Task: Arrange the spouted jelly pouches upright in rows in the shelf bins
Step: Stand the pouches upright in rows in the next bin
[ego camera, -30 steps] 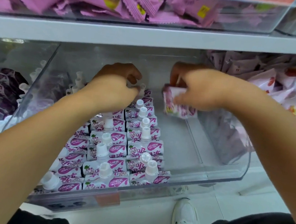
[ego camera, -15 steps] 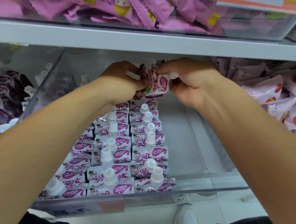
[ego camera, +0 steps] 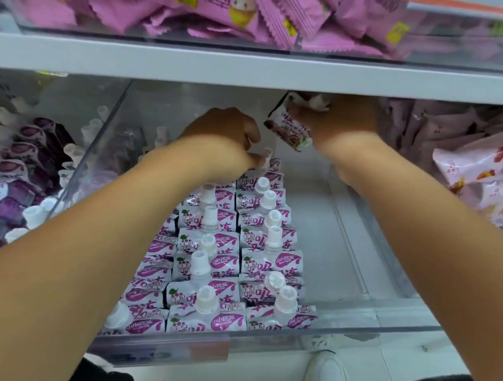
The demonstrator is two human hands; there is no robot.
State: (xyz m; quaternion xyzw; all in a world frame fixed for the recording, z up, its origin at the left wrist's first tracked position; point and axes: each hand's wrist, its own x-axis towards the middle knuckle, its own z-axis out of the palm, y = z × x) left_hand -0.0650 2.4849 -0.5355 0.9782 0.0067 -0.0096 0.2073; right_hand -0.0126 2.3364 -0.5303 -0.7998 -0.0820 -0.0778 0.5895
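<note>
Both arms reached into the clear shelf bin (ego camera: 354, 323). The right hand (ego camera: 342, 124) was raised near the back of the bin, just under the shelf edge (ego camera: 259, 73), fingers curled round a jelly pouch (ego camera: 290, 128) held tilted in the air, its white spout (ego camera: 317, 103) up by the fingertips. The left hand (ego camera: 221, 141) sat lower, fingers curled, pinching the spout of the rearmost pouch (ego camera: 267, 157) in the standing rows (ego camera: 235, 252). Those rows stood upright, spouts up, filling the left part of the bin; the right part showed bare floor. Darker purple pouches (ego camera: 8, 158) lay in the neighbouring bin to the left, pink snack packets (ego camera: 235, 9) in the bin above.
</note>
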